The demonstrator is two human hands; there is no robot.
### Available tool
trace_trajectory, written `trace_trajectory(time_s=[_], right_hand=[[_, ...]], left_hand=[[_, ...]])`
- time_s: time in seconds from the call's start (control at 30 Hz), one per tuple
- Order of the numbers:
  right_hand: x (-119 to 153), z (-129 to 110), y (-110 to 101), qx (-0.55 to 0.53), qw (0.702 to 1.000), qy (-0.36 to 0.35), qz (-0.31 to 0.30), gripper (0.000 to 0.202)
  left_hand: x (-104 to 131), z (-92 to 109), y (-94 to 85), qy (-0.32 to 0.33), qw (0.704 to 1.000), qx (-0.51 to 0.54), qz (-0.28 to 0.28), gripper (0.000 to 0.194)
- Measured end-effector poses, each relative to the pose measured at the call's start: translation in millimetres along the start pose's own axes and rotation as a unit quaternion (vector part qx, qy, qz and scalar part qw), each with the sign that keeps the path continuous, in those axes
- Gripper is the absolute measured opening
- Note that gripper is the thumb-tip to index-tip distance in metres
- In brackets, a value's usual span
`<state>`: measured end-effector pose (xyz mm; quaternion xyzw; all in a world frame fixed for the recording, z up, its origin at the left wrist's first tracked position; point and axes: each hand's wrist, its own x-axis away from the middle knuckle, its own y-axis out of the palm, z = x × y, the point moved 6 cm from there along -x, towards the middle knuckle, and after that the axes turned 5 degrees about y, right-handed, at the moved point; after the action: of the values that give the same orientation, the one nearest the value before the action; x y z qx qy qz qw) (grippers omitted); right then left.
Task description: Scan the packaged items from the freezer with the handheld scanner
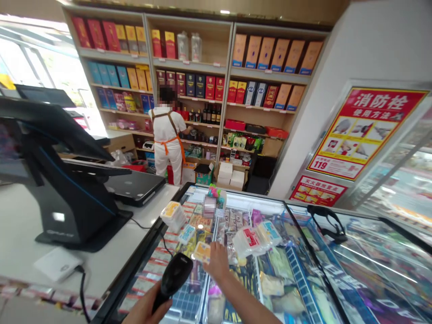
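My left hand [146,306] is wrapped round the handle of a black barcode scanner [177,274], whose head points up and away over the freezer's glass top. My right hand [218,261] reaches to a small clear pack with an orange-yellow label [202,252], its fingers closed at the pack's right edge. Just behind lies a pack with a blue label [186,234]. A stack of clear packs with an orange label [173,216] stands at the glass's left edge. Right of my right hand, clear packs with a red label [251,238] and a blue label [269,231] lie together.
A black checkout terminal [70,193] and a white box [58,264] stand on the left counter [20,225]. Beyond the freezer, a person in an orange-tied apron [168,135] faces shelves of boxed bottles. A black strap-like object [327,222] rests on the freezer's right part.
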<state>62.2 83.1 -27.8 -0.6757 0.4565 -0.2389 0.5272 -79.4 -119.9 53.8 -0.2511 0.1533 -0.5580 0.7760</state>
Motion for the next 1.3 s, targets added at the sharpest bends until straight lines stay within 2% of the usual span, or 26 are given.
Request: trace_trajectory(time_s=[0.17,0.33,0.47,0.63,0.93,1.1,1.3], right_hand=[[35,17,-48,-0.019,0.996,0.031,0.087,0.052],[58,23,-97,-0.014,0.985,0.041,0.166,0.051],[66,24,-120,-0.013,0.979,0.048,0.196,0.049],[73,23,-122,-0.014,0.975,0.04,0.218,0.052],[81,24,-118,0.003,0.97,0.024,0.244,0.057],[83,28,-119,0.008,0.965,0.019,0.261,0.054],[83,32,-120,0.009,0.967,0.022,0.253,0.055]], left_hand=[[-10,21,14.4,0.028,0.999,-0.016,-0.042,0.052],[-9,52,24.6,0.059,0.995,-0.024,-0.072,0.044],[-6,72,28.6,0.07,0.991,-0.045,-0.104,0.042],[-3,79,35.1,0.074,0.987,-0.051,-0.134,0.041],[0,102,42.7,0.077,0.987,-0.042,-0.136,0.039],[-1,107,46.1,0.078,0.986,-0.038,-0.143,0.04],[-3,110,49.2,0.076,0.984,-0.05,-0.152,0.043]])
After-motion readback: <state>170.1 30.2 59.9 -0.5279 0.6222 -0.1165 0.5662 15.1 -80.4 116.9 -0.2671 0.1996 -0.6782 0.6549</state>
